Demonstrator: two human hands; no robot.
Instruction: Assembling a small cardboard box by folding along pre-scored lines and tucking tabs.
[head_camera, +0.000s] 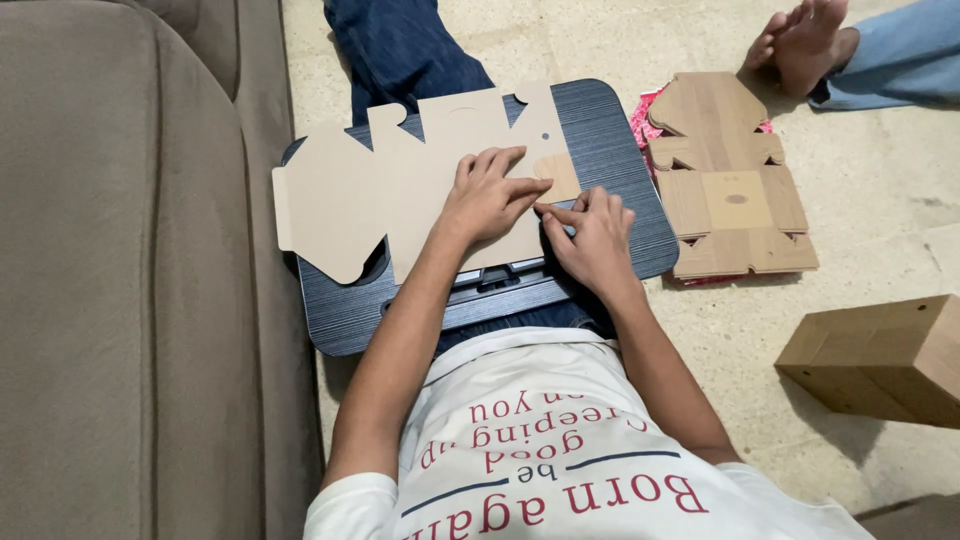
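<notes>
White shirt (560, 450) with red lettering fills the near edge, worn by the person, seated on the floor. Both forearms reach far-ward from it onto a dark wood-grain lap tray (625, 170) resting over legs in blue jeans (400, 50).

Right hand (597, 240) sits near-right on the tray, fingers curled loosely, fingertips pinching or pressing a small folded flap at the right edge of the flat cardboard cutout (420, 185); can't tell if it truly grips or only presses. Left hand (487, 195) lies just left of it, palm down, fingers spread flat on the cutout, holding it against the tray, nothing closed in it. Index fingertips of both hands nearly meet at the flap.

Cutout is an unfolded box blank, pale brown, lying flat on the tray; its left part overhangs the tray's left edge toward the sofa. Tabs and notches show along its far edge.

Grey-brown sofa (130, 270) takes up the whole left side, touching or just beside the tray.

Right side, on the pale stone floor (880, 200): near-right, a closed brown cardboard box (880, 360), assembled, contents not visible. Farther, just right of the tray, a stack of flat box blanks (730, 185), wood-print brown, lying on something red-patterned that pokes out at its edges. No container here shows anything inside.

Far right corner: another person's bare foot (805, 40) and light-blue trouser leg (900, 55), well apart from the hands.
</notes>
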